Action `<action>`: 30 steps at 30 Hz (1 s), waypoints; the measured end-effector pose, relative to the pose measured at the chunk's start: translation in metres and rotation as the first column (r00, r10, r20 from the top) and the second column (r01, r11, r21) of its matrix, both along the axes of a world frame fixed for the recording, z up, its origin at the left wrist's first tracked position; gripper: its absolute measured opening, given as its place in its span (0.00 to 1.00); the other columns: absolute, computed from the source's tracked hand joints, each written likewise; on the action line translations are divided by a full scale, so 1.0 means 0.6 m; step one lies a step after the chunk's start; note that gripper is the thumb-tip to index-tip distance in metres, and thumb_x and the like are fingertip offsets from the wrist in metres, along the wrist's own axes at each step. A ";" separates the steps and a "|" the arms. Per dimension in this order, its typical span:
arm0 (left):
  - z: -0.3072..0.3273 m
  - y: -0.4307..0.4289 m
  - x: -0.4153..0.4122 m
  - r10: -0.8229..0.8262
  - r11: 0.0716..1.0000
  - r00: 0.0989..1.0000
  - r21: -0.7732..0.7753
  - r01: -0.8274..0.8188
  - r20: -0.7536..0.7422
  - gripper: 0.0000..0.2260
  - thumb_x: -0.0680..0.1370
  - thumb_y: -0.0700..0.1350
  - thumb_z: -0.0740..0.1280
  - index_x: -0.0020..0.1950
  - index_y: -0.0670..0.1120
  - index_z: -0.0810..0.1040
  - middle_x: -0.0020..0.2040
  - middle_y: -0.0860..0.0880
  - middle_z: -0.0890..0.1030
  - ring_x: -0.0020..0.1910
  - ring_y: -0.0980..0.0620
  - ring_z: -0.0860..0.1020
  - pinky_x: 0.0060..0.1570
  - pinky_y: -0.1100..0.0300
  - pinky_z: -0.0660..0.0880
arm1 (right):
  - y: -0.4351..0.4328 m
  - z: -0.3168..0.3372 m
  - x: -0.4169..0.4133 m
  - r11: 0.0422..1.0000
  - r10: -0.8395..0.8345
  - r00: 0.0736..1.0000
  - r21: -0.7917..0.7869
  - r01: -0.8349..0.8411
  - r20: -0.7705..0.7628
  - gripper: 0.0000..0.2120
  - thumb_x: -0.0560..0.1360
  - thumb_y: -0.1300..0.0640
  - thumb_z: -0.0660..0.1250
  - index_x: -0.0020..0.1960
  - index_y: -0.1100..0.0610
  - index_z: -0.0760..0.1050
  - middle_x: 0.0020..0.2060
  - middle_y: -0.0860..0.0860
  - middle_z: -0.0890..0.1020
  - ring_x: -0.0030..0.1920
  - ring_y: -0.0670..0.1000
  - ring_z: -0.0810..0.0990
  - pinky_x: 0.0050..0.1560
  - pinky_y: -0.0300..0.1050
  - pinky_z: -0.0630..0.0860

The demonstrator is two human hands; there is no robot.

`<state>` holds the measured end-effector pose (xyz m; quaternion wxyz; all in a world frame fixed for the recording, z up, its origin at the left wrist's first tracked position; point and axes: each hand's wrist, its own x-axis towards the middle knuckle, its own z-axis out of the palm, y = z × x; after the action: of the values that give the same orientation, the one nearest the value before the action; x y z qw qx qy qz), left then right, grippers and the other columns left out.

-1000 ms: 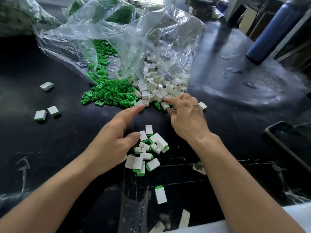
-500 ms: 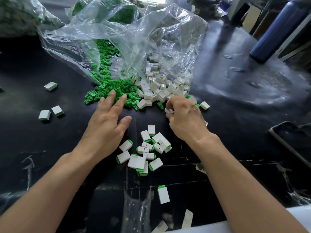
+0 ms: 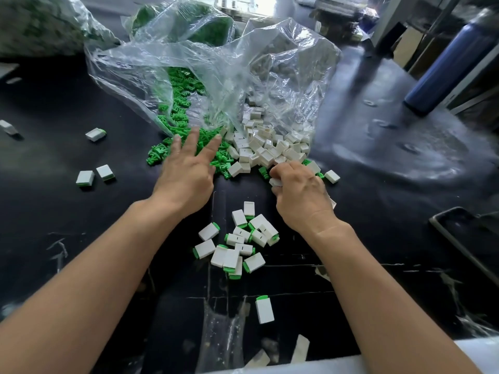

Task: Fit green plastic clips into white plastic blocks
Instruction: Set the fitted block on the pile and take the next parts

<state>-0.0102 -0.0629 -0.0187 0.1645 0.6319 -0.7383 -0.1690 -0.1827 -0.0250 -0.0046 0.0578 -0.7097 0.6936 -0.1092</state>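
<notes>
A heap of loose green clips (image 3: 183,117) spills from a clear plastic bag (image 3: 216,66) onto the black table. Beside it on the right lies a heap of white blocks (image 3: 264,147). My left hand (image 3: 186,171) is flat with fingers spread, its fingertips resting on the green clips. My right hand (image 3: 299,193) is curled at the near edge of the white heap, its fingers closed on a white block (image 3: 275,182). A cluster of blocks fitted with green clips (image 3: 237,244) lies between my wrists.
More fitted blocks lie scattered at the left (image 3: 94,175), (image 3: 95,134) and near the front (image 3: 264,310). A blue bottle (image 3: 453,60) stands at the right rear. A dark tray edge (image 3: 459,238) sits at the right. Another bag of green clips (image 3: 40,25) lies at the far left.
My left hand has moved forward from near the fitted pile onto the green clips, fingers spreading. My right hand has curled at the white heap and closed on a block.
</notes>
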 end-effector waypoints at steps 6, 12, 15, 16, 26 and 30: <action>-0.006 0.022 -0.016 -0.145 0.980 0.989 -0.138 0.145 0.011 0.23 0.79 0.32 0.55 0.73 0.47 0.64 0.74 0.48 0.64 0.74 0.48 0.56 0.71 0.56 0.52 | 0.003 0.000 -0.005 1.000 0.018 1.000 -0.007 -0.018 -0.001 0.15 0.76 0.64 0.60 0.61 0.56 0.71 0.58 0.53 0.74 0.58 0.55 0.70 0.57 0.44 0.62; 0.005 0.062 -0.014 -0.108 0.960 0.994 -0.263 0.098 -0.025 0.13 0.77 0.36 0.63 0.60 0.46 0.79 0.64 0.48 0.76 0.64 0.47 0.73 0.61 0.55 0.69 | 0.006 0.002 0.002 0.999 0.037 0.991 -0.016 -0.035 0.130 0.17 0.74 0.64 0.63 0.62 0.56 0.72 0.56 0.55 0.76 0.58 0.55 0.72 0.60 0.47 0.65; 0.015 0.063 -0.014 -0.062 0.953 0.996 -0.299 0.042 -0.060 0.10 0.77 0.38 0.64 0.55 0.44 0.82 0.62 0.47 0.78 0.63 0.47 0.74 0.61 0.58 0.67 | 0.008 0.003 0.003 0.999 0.043 0.974 -0.032 -0.037 0.223 0.19 0.74 0.66 0.62 0.63 0.55 0.72 0.56 0.54 0.76 0.57 0.53 0.72 0.60 0.44 0.66; 0.020 0.063 -0.014 -0.051 0.952 0.996 -0.305 0.025 -0.077 0.10 0.77 0.39 0.65 0.55 0.44 0.82 0.62 0.46 0.78 0.63 0.47 0.73 0.62 0.60 0.65 | 0.009 0.004 0.002 0.999 0.046 0.969 -0.036 -0.039 0.244 0.19 0.74 0.66 0.62 0.64 0.54 0.72 0.56 0.54 0.76 0.58 0.53 0.72 0.60 0.42 0.65; 0.062 0.102 -0.019 0.101 0.981 0.808 -0.075 -0.177 -0.580 0.08 0.70 0.40 0.72 0.36 0.53 0.81 0.29 0.58 0.80 0.29 0.65 0.76 0.31 0.76 0.71 | 0.022 0.017 0.008 0.991 0.110 0.846 -0.125 -0.052 0.522 0.12 0.74 0.66 0.65 0.56 0.57 0.76 0.42 0.45 0.75 0.43 0.43 0.74 0.45 0.24 0.69; 0.064 0.119 -0.012 0.098 0.995 0.606 0.092 -0.041 -0.789 0.09 0.69 0.37 0.72 0.36 0.52 0.83 0.36 0.50 0.84 0.32 0.57 0.78 0.32 0.67 0.76 | 0.029 0.020 0.012 0.986 0.149 0.773 -0.150 -0.071 0.617 0.13 0.74 0.65 0.66 0.57 0.58 0.76 0.40 0.40 0.75 0.40 0.38 0.74 0.46 0.22 0.69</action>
<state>-0.0172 0.0087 0.0195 0.4599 0.5252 -0.5584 -0.4481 -0.1755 -0.0076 0.0073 0.2489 -0.6747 0.5845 -0.3757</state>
